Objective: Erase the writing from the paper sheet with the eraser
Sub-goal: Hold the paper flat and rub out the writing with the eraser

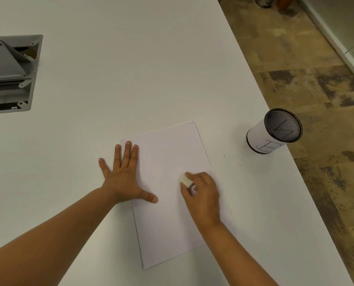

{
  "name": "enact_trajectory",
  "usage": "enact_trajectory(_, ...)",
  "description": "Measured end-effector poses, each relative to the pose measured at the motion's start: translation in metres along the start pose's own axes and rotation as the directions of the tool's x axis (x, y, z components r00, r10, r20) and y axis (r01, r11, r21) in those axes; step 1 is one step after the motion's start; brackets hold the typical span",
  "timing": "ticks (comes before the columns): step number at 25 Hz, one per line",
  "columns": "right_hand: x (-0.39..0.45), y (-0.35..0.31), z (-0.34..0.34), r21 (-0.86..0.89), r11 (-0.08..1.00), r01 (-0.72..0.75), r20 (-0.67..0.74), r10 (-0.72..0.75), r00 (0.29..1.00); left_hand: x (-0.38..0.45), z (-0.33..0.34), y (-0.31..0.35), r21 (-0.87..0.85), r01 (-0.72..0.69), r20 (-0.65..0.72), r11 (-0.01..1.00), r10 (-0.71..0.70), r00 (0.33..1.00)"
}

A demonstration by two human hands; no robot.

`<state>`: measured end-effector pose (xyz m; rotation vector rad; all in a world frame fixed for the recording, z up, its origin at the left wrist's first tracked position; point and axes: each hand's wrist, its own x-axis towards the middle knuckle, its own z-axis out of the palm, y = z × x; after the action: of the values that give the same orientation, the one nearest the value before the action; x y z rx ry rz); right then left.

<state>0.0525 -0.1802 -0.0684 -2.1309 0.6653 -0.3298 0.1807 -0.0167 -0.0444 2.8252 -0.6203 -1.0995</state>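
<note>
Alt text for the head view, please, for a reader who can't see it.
A right hand grips a white eraser against a paper sheet on a white table, while the left hand presses flat on the sheet's left edge. A mesh pen cup stands to the right.

Bare white table [130,69] all around; only obstacles a mesh cup [274,132] right, open hatch [13,73] far left
</note>
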Motion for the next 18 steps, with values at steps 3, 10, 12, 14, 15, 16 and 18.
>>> enact_trajectory(3,0.031,0.01,-0.013,0.019,0.989,-0.149,-0.064,0.15,0.987,0.0,0.0,0.001,-0.013,0.005,0.008,1.0,-0.005,1.0)
enact_trajectory(10,0.025,-0.004,-0.001,-0.062,0.992,-0.107,-0.062,0.103,0.993,-0.001,-0.002,0.002,-0.006,0.008,0.02,1.0,-0.008,1.0)
enact_trajectory(12,0.045,0.007,-0.015,-0.05,0.976,-0.211,-0.171,0.2,0.965,-0.001,-0.003,0.002,-0.011,0.009,0.025,1.0,-0.009,1.0)
enact_trajectory(14,0.047,0.007,-0.018,-0.04,0.97,-0.24,-0.204,0.227,0.952,-0.002,-0.002,0.002,-0.01,0.006,0.027,1.0,-0.006,1.0)
enact_trajectory(15,0.039,0.003,-0.013,-0.025,0.979,-0.201,-0.173,0.193,0.966,-0.002,-0.001,0.002,-0.008,0.005,0.024,1.0,-0.005,1.0)
enact_trajectory(16,0.028,-0.002,-0.004,-0.027,0.991,-0.134,-0.117,0.13,0.985,-0.002,-0.001,0.002,-0.008,0.009,0.023,1.0,-0.008,1.0)
enact_trajectory(18,0.017,-0.005,0.003,-0.062,0.997,-0.05,-0.04,0.048,0.998,-0.002,-0.003,0.002,-0.005,0.009,0.024,1.0,-0.009,1.0)
